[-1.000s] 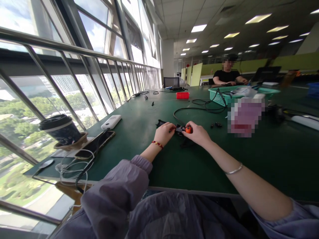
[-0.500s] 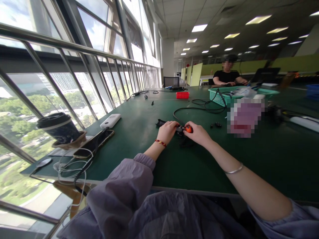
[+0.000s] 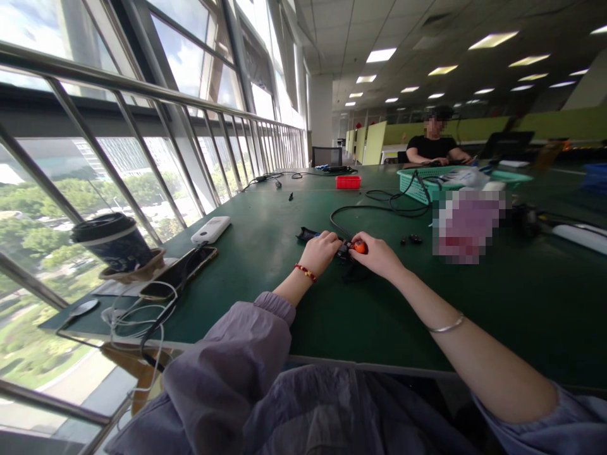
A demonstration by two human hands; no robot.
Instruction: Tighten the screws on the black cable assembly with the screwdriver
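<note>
Flanking the small black device (image 3: 344,251), my left fingers (image 3: 331,238), their grip hidden, lie on its left, my right fingers (image 3: 370,241) closed around the orange piece (image 3: 361,247) at its right.

My left hand (image 3: 320,254) and right hand (image 3: 378,256), close together.
Left fingers (image 3: 330,238) curl downward; right thumb (image 3: 358,257) and fingers grip, that bare forearm (image 3: 478,357) slanting inward.

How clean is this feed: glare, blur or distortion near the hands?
Head view: daylight glares through the window and a sheen lies on the table; head view: the dark part by the left hand is too small and dim for detail, while the orange piece at the right hand stands out; head view: the railing looks stretched toward the left edge.
</note>
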